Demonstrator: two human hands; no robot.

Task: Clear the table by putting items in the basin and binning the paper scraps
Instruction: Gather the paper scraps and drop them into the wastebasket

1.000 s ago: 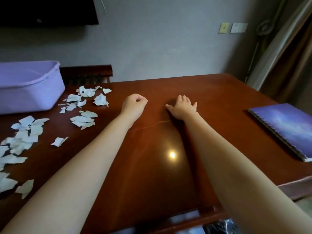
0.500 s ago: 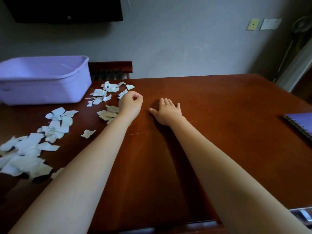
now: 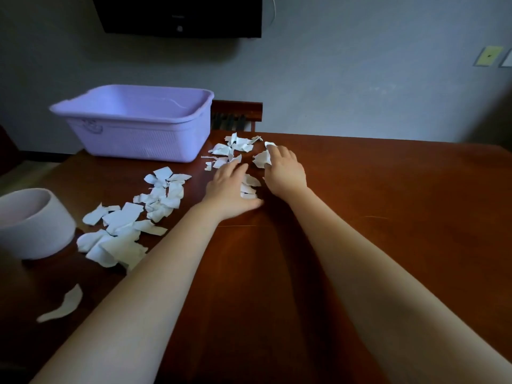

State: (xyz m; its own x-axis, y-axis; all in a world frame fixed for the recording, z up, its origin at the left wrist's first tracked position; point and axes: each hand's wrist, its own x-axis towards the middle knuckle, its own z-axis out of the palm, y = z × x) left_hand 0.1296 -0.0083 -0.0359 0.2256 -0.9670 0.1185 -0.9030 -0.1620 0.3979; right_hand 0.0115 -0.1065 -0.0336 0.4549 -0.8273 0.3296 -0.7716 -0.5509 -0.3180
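Torn white paper scraps lie in clusters on the brown table (image 3: 374, 217): a far cluster (image 3: 235, 146) beside the basin, a middle cluster (image 3: 164, 195), a near heap (image 3: 113, 241) and one stray piece (image 3: 65, 303). My left hand (image 3: 231, 189) lies flat with straight fingers over a few scraps at the near side of the far cluster. My right hand (image 3: 284, 169) rests on the cluster's right side, its fingertips touching a larger scrap (image 3: 261, 159). The lilac plastic basin (image 3: 133, 126) stands at the table's far left; nothing shows inside it.
A round white container (image 3: 36, 223) stands at the left edge, next to the near heap. A dark chair back (image 3: 235, 113) rises behind the table beside the basin. Bare wood stretches to the right of my arms.
The view has swung left, so the purple notebook has left the frame. Both hands have moved onto the far scrap cluster, and my left hand has uncurled from a fist to lie flat.
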